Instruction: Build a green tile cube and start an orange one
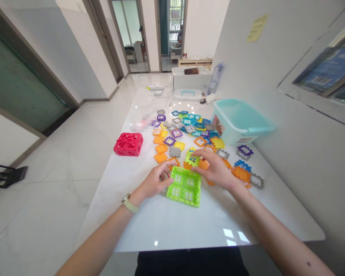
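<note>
There is a single view, from a camera worn on the person's head. It looks forward and steeply down over a white table [149, 226], which fills the middle and lower frame. Both forearms enter from the bottom edge, close to the lens. A doorway [172, 34] at the top centre lies far off. The wide lens bends the walls at both sides.

The white table [166, 226] carries a green block box [184, 186], a red block box [128, 144], scattered coloured tiles [189, 130], a teal bin [239, 120] and a white box [191, 78].
</note>
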The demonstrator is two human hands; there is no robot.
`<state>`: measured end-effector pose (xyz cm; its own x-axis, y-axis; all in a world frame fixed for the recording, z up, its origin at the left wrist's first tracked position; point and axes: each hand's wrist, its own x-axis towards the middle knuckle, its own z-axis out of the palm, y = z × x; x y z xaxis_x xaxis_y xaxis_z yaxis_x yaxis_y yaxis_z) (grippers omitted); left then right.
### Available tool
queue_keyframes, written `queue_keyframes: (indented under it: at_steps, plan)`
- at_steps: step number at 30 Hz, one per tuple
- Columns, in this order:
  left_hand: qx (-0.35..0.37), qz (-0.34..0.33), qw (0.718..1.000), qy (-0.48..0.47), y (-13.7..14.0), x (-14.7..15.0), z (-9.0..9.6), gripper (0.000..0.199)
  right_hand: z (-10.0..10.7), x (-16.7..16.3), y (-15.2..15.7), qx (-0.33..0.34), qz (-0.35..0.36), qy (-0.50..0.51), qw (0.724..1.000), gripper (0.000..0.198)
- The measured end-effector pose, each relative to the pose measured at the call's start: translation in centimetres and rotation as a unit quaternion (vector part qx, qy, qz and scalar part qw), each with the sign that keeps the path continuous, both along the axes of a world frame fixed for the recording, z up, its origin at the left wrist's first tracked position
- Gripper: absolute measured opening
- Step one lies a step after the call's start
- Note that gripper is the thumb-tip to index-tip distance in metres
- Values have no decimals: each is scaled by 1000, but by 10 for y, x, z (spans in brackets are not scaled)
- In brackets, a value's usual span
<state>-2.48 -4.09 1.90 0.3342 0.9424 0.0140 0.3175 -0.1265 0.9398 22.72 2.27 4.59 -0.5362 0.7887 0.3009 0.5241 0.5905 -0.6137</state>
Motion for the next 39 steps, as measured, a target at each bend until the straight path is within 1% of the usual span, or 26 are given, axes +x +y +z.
queue_keyframes:
  at_steps: [2, 3, 6, 10, 14, 18, 20, 24, 29, 34, 37, 39]
  plan:
    - [2, -13, 1000, -7, -1, 0, 2, 58, 5, -10, -13, -18, 71, 7, 997, 30]
    - [4, -17, 1000, -7, -1, 1, 3, 59, 6, -15, -19, -19, 96, 2, 995, 29]
    - [17, -25, 1000, 0, -1, 1, 5, 60, 5, -26, -30, -1, 126, -19, 992, 28]
    - [26, -28, 999, 8, -1, 1, 5, 59, 4, -29, -32, 31, 140, -35, 989, 25]
    - [10, -32, 999, -12, 0, 0, 4, 57, 7, -26, -32, 51, 148, -51, 986, 23]
    - [-2, -29, 999, -41, 2, -1, 2, 46, 8, -24, -33, 57, 151, -70, 984, 23]
    - [-5, -27, 998, -51, 2, -2, 0, 43, 8, -24, -33, 58, 158, -75, 983, 21]
    - [-11, -28, 998, -63, 3, -3, -3, 44, 11, -26, -33, 62, 176, -88, 978, 19]
    - [-18, -28, 996, -79, 4, -3, -5, 41, 12, -28, -35, 75, 178, -119, 974, 17]
    - [-60, -28, 993, -93, 5, -5, -8, 52, 10, -28, -36, 88, 170, -123, 974, 17]
    - [-78, -32, 991, -106, 6, -7, -9, 50, 10, -29, -36, 88, 173, -128, 973, 17]
    - [-84, -36, 989, -118, 7, -7, -9, 48, 10, -29, -35, 70, 177, -120, 974, 18]
